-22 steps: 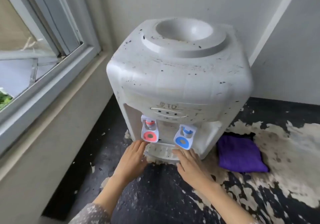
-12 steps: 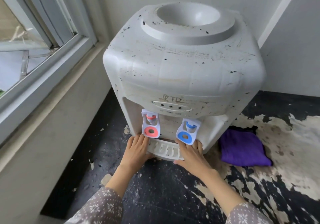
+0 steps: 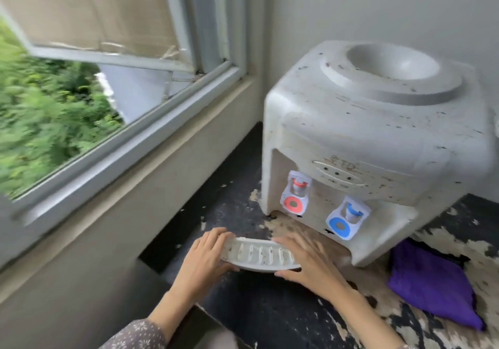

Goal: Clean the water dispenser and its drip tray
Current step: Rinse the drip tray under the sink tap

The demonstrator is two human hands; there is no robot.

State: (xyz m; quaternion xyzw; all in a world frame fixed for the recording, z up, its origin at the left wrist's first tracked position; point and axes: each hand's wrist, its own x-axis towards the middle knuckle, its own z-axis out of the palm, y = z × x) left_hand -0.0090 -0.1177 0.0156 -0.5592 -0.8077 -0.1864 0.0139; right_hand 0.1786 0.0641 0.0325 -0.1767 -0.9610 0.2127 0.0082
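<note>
Drip tray [image 3: 259,254] out in front of the water dispenser [image 3: 378,143], clear of its recess. Left hand [image 3: 205,261] grips the tray's left end, fingers curled over the rim; right hand [image 3: 305,263] clasps the right end, thumb underneath. Both forearms extended forward.

You're looking at an off-white water dispenser [image 3: 378,138] flecked all over with small black specks, its hot tap [image 3: 294,196] marked red-orange and its cold tap [image 3: 347,217] marked blue, each on a pale backing. The drip tray [image 3: 259,254] at your 12 o'clock is the same off-white with dark speckles along its slotted grille, and the cloth [image 3: 432,281] at 3 o'clock is solid deep purple. The floor [image 3: 270,316] is black with worn beige patches, the sleeve [image 3: 135,335] at 7 o'clock is grey-brown with small white flowers, and the window frame [image 3: 129,143] at 10 o'clock is pale grey against blurred green foliage.
</note>
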